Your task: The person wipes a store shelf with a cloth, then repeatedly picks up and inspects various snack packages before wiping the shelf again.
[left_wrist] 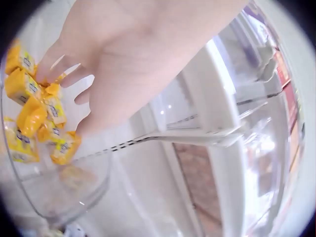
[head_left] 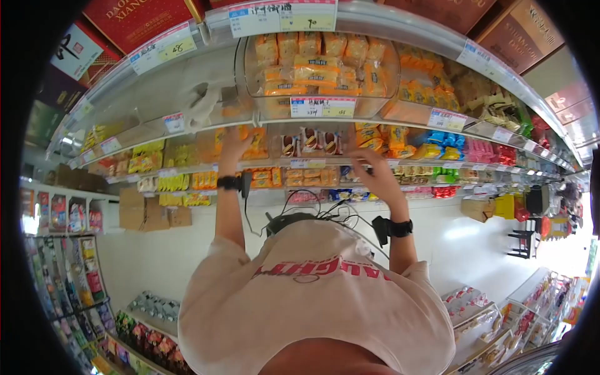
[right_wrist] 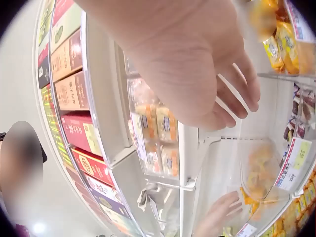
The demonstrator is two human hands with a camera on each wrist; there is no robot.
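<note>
My left hand (head_left: 235,147) reaches into a clear bin on the middle shelf. In the left wrist view its spread fingers (left_wrist: 74,74) come down beside small orange-wrapped snack packets (left_wrist: 30,116), the fingertips right at the pile; part of the pile is hidden behind them. To the right, my right hand (head_left: 375,170) is held before the shelf with relaxed, slightly bent fingers (right_wrist: 237,94) and nothing in them. Nearest it are yellow-orange snack bags (head_left: 397,139). Dark brown-and-white wrapped snacks (head_left: 310,142) lie in a bin between the two hands.
Above is a shelf with a large clear bin of orange-and-cream packets (head_left: 319,72) and a price tag (head_left: 322,107) at its front. A crumpled clear plastic bag (head_left: 203,103) lies left of it. More snack bins line the lower shelf. A person (right_wrist: 22,173) stands off to the side.
</note>
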